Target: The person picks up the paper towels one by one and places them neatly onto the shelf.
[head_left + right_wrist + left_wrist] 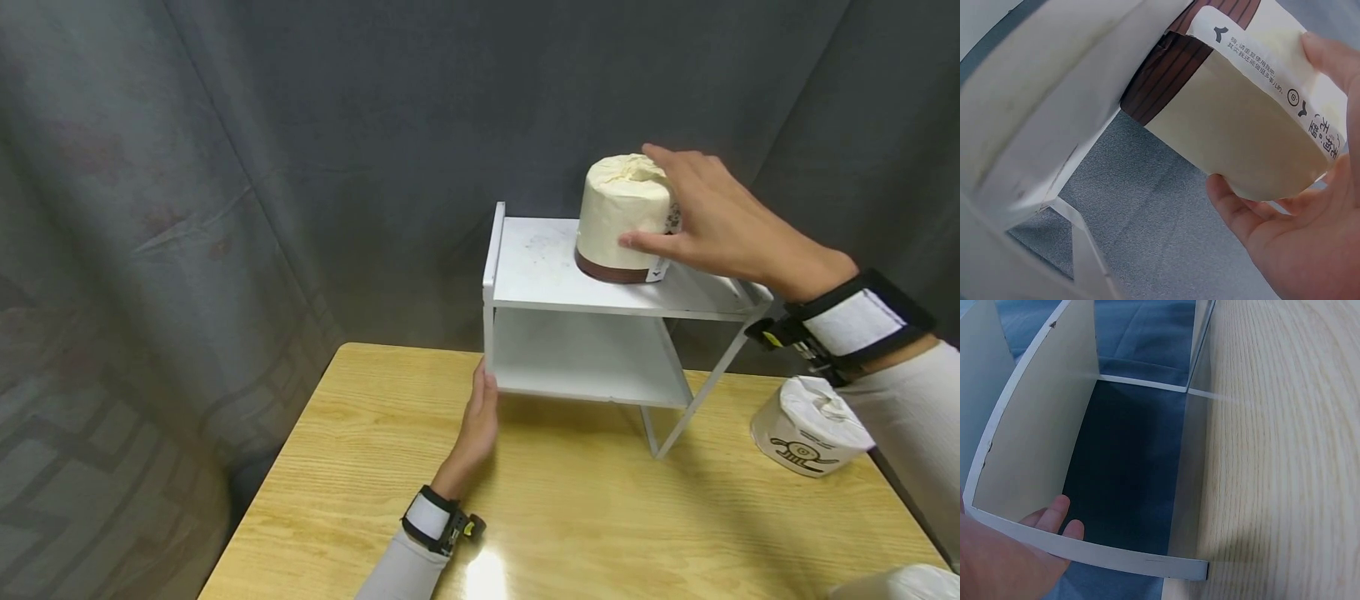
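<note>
A white two-tier shelf rack [585,350] stands on the wooden table. On its top board is a wrapped toilet paper roll [618,204], cream with a brown band at its base and a printed white label. My right hand [720,217] grips this roll from the right, thumb on the near side and fingers on the far side; the right wrist view shows the roll's base against the board. At the rack's lower left, my left hand [476,417] holds the side frame, its fingertips [1054,514] reaching round the frame bar.
Another wrapped roll [806,429], with a drawing on its front, stands on the table [360,467] right of the rack. Part of a further white roll [900,583] shows at the bottom right corner. A grey curtain [360,125] hangs behind the table.
</note>
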Motion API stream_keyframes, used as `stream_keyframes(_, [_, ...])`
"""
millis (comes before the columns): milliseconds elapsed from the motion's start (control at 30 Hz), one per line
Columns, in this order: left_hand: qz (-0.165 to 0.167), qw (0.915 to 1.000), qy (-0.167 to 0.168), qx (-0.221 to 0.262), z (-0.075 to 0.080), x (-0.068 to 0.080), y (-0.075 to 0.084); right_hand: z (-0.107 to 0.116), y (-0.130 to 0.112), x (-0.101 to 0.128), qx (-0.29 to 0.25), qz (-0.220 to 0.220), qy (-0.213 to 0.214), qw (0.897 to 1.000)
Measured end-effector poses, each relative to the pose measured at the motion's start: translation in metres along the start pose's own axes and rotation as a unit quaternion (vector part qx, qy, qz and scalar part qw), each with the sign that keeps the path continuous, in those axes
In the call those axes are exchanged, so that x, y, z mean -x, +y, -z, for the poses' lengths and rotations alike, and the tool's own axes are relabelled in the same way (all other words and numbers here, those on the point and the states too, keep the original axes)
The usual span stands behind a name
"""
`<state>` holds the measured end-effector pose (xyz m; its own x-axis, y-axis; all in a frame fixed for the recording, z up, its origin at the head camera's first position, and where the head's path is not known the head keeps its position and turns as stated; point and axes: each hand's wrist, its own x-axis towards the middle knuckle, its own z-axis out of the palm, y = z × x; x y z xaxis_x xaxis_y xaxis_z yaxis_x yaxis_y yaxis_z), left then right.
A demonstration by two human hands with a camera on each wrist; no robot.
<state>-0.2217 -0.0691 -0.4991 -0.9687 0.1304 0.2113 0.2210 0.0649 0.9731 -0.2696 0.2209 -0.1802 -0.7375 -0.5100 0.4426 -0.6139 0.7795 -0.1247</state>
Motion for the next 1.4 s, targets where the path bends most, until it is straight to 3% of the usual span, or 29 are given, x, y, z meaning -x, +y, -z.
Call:
stream_keyframes(933, [-0.014,0.9999,-0.005,0.002,0.0007,-0.0002,0.0014,-0.0087,-0.0016,-0.0088,0.014,-0.034,-0.007,0.999])
stream_keyframes(1400, [-0.004,1.0,-0.006,0.007,0.0001,-0.001,0.0024,-0.0056,0.0002,-0.0073,0.014,-0.021,-0.007,1.0])
